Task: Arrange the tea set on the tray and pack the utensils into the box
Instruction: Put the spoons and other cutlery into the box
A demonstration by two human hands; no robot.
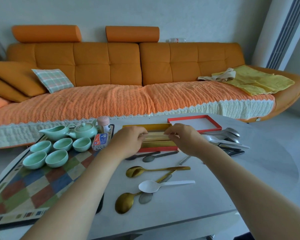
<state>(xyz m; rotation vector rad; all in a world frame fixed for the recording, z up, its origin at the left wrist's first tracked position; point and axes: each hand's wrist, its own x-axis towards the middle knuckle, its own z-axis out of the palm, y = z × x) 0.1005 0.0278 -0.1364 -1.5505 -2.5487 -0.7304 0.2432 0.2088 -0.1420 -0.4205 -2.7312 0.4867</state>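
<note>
tray: far L on the tabletop; tea set sits on its far end, so that half looks done.
cups: five, packed close, some rims nearly touching. Risk: a knock to one clinks it into its neighbours.
pitcher + teapot: behind the cups, spouts out. Low risk unless someone reaches across.
small plastic box: on the tray's R edge, just beside the L forearm. Risk: arm swinging back tips it.
left hand: fingers curled, pinching the L end of a pale long piece; can't tell if chopsticks or a liner.
box: mid tabletop, red walls, gold inside, under both hands. Risk: piece goes in skew and wedges on the walls; box looks light, so pushing prob. slides it.
right hand: fingertips pinching the R end of the same piece. Risk: uneven lowering btwn hands drops one end.
dark spoons: just in front of the box, below the wrists. Risk: wrists nudge them off line.
gold spoons + white spoon: near edge, handles crossed. Risk: lifting one drags the rest.
lid: open-side up behind R of the box. Risk: spoon bowls stacked high, lid won't seat.
silver spoons: loose pile far R, not yet packed; may slither when picked.
</note>
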